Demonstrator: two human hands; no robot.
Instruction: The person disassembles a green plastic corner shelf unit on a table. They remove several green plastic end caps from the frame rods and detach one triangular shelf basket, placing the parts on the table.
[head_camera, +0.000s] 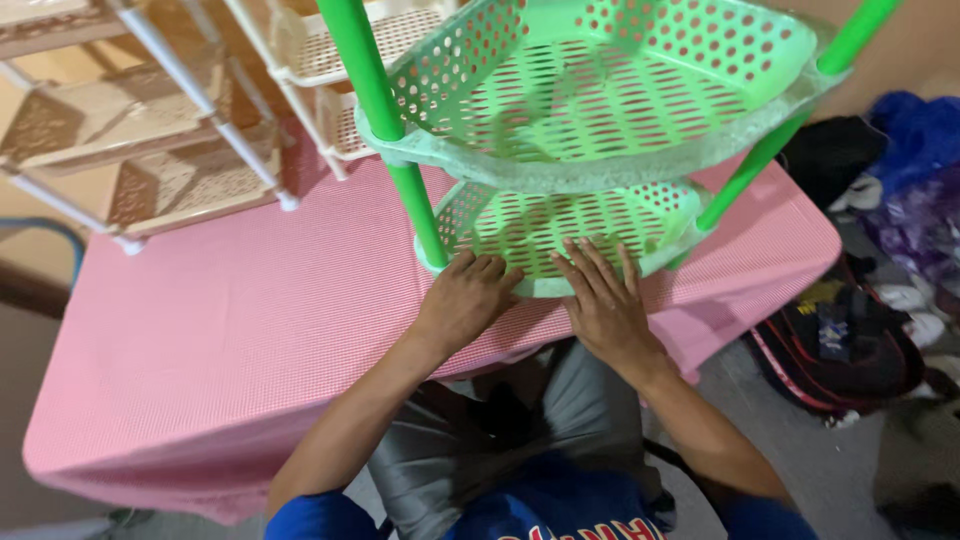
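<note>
One green rack (600, 110) with two perforated trays, both empty, and three green poles is stood on the pink table (230, 320). Its lower tray's near rim is pressed by the left hand (468, 300), fingers curled together, and the right hand (605, 305), fingers spread flat. Two beige racks (150, 130) are seen beyond the green rack; bags (850, 345) lie on the floor right of it.

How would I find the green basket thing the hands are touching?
Look at the pink checked tablecloth. At its near edge stands a green perforated plastic tiered rack on green poles, with the left hand and right hand on its lowest tray. The beige plastic racks behind are paler.
</note>
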